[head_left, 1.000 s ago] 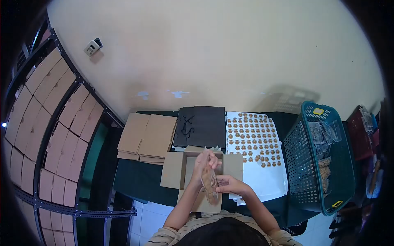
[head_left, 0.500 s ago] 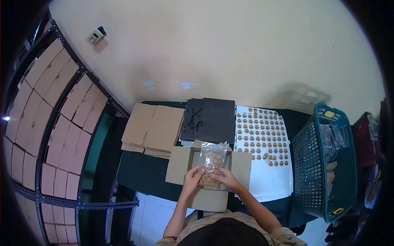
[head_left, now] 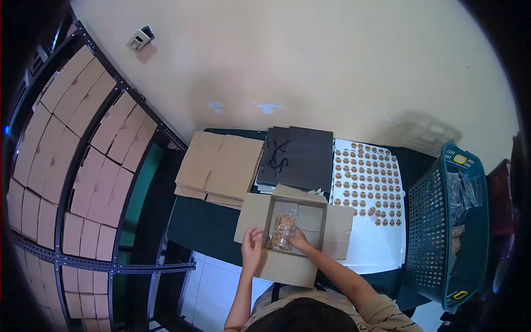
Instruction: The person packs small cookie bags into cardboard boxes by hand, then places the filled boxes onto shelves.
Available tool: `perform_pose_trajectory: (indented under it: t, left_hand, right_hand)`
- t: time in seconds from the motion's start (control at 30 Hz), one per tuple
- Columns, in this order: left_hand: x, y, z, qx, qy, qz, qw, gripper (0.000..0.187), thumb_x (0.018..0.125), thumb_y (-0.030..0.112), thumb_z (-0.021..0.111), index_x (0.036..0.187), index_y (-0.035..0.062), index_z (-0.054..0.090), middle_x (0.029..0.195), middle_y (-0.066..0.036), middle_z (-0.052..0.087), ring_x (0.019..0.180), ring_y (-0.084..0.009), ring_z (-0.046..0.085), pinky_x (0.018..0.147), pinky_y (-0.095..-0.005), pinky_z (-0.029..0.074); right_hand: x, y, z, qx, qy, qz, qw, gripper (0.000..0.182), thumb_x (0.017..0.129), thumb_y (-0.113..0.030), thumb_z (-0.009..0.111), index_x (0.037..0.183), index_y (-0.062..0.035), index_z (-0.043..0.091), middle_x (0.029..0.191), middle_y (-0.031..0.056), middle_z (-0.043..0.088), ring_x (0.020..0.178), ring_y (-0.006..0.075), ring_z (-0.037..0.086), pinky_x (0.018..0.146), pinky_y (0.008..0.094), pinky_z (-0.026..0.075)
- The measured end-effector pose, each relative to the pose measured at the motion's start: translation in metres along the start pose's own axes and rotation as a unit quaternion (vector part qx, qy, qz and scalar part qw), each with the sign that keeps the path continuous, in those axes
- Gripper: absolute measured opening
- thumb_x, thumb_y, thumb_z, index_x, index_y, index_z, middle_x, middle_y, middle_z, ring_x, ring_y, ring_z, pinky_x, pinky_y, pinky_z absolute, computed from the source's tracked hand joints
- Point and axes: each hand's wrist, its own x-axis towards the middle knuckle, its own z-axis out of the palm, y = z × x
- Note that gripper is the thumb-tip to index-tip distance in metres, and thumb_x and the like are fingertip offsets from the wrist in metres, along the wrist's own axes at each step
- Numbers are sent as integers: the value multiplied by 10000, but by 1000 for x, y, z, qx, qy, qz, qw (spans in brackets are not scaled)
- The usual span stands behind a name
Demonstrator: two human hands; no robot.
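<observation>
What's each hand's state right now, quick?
Left hand: loosely open, nothing visible in it, by the box.
Right hand: at the edge of the bag inside the box; grip cannot be told.

Seen from the wearer's own height, a single head-worn camera looks forward and steeply down past a black rounded shape [head_left: 307,317] and a striped beige shirt [head_left: 384,312] at the bottom edge. Its wide lens, dark at the corners, takes in a cream wall [head_left: 287,61] ahead and a desk draped in dark green cloth [head_left: 204,226] below. An open brown cardboard box [head_left: 286,269] sits just below centre, within arm's reach, with the bare left hand [head_left: 252,242] and bare right hand [head_left: 297,239] nearby. A black metal rack [head_left: 110,268] bows along the left; a perforated green plastic basket [head_left: 425,227] stands at right.
</observation>
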Motion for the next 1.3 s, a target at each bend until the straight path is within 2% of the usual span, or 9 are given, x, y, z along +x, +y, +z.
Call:
perform_pose_trajectory:
  t: [0.23, 0.4, 0.5, 0.57, 0.7, 0.77, 0.97, 1.13, 1.3]
  left_hand:
    - [-13, 3, 11, 62, -20, -24, 998, 294, 886, 100, 512, 1156, -8, 469, 1062, -119, 577, 955, -151, 560, 817, -258, 450]
    - [-9, -5, 29, 65, -68, -2, 996, 297, 895, 141, 519, 1158, 11, 475, 1075, -98, 576, 977, -141, 553, 826, -256, 448]
    - [-4, -9, 45, 97, -115, 26, 988, 298, 895, 140, 512, 1163, 14, 474, 1078, -116, 568, 985, -171, 558, 817, -278, 464]
    - [-1, -13, 59, 98, -140, 29, 985, 294, 890, 143, 517, 1158, 26, 487, 1069, -114, 567, 949, -183, 566, 800, -289, 468]
    - [6, 6, 95, 133, -210, 36, 968, 281, 892, 201, 523, 1108, 20, 515, 1049, -97, 572, 941, -169, 557, 785, -277, 454]
    - [12, -6, 113, 108, -244, 46, 963, 256, 883, 163, 527, 1085, 6, 525, 1024, -109, 582, 932, -179, 567, 801, -285, 455]
    - [21, 1, 172, 52, -328, 49, 942, 229, 877, 124, 518, 1057, -18, 535, 999, -128, 602, 906, -187, 580, 808, -286, 452]
    - [8, 28, 203, 41, -372, 53, 926, 211, 873, 88, 500, 1051, -20, 536, 1028, -120, 586, 929, -180, 569, 832, -284, 442]
    - [-11, 37, 213, 55, -429, 77, 898, 199, 874, 77, 499, 1039, -26, 538, 999, -125, 589, 942, -184, 570, 852, -283, 434]
  right_hand:
    - [-16, -37, -7, -229, 38, 41, 972, 628, 696, -518, 662, 965, 22, 489, 865, 229, 622, 841, 383, 612, 713, 455, 479]
    - [-31, -38, -7, -223, 53, 47, 972, 653, 712, -536, 636, 1015, 19, 474, 857, 236, 616, 835, 391, 608, 705, 451, 480]
    - [-43, -36, -31, -153, 106, -14, 982, 636, 738, -477, 645, 1082, 22, 455, 848, 215, 607, 800, 347, 613, 701, 413, 486]
    - [-66, -53, -66, -12, 80, -132, 988, 493, 807, -331, 626, 1126, 4, 457, 859, 149, 601, 791, 233, 606, 716, 342, 483]
    - [-149, -99, -187, 185, 46, -189, 963, 241, 860, -192, 568, 1024, -16, 550, 830, 29, 586, 742, 63, 521, 671, 232, 440]
    - [-207, -121, -259, 44, 190, -213, 957, 204, 828, -87, 592, 1024, -35, 567, 911, 44, 591, 817, 97, 565, 708, 227, 443]
    - [-366, -150, -379, 49, 558, -181, 808, 158, 864, -73, 534, 1002, 3, 541, 838, 24, 575, 784, 74, 530, 722, 213, 423]
    - [-429, -119, -415, 61, 584, -156, 795, 134, 867, -74, 523, 977, 0, 542, 818, 22, 568, 751, 70, 531, 679, 210, 425]
    - [-442, -82, -443, 26, 509, -70, 858, 173, 822, -114, 582, 955, -5, 559, 783, 13, 573, 665, 60, 527, 591, 206, 428]
